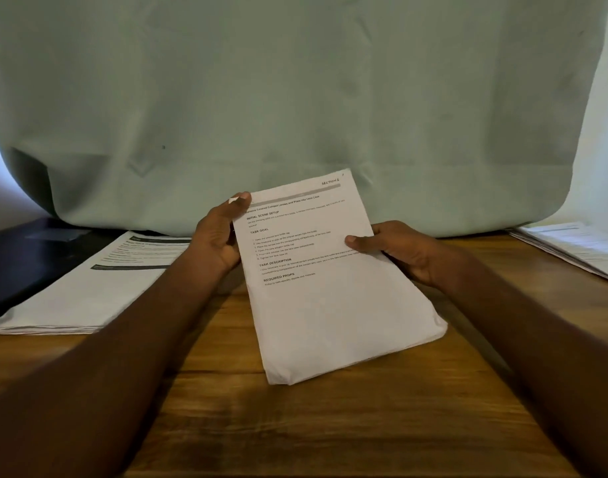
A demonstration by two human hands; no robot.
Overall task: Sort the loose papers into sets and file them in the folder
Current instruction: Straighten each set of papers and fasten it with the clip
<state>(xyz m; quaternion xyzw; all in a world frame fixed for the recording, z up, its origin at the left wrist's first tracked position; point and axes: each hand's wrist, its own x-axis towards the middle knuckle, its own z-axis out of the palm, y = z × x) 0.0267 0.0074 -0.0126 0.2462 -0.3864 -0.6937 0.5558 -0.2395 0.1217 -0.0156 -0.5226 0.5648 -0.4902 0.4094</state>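
Note:
A stack of white printed papers [333, 305], marked "SECTION 1" at its top corner, stands tilted with its lower edge on the wooden table [313, 426]. My left hand [220, 236] grips the stack's upper left edge, thumb at the top corner. My right hand [395, 250] holds its right edge, thumb on the front page. A second pile of printed papers [89, 291] lies flat at the left, partly over a dark folder [26, 257]. A third pile of papers [578, 250] lies at the right edge.
A pale green cloth [295, 98] hangs as a backdrop behind the table, reaching down to its far edge. Bare wood shows in front of and beneath the held stack.

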